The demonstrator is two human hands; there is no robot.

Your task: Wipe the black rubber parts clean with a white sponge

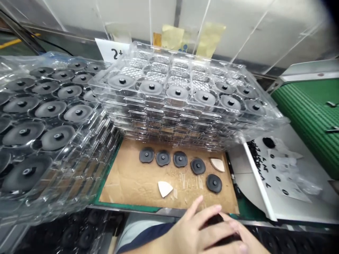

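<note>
The left hand and right hand curve, fingers partly closed, around a dark object, mostly hidden, just off the near edge of the cardboard sheet, near five black discs.

To the right, a green ribbed conveyor belt runs beside a white-edged tray holding paper sheets and small black parts; ahead, yellow sticky notes hang on a pale wall near a white card marked "2+".

Brown cardboard sheet on green bench mat (cardboard's scuffed): 5 blk round discs w/ 2 pale triangular scraps, clear tray stack along back.
</note>
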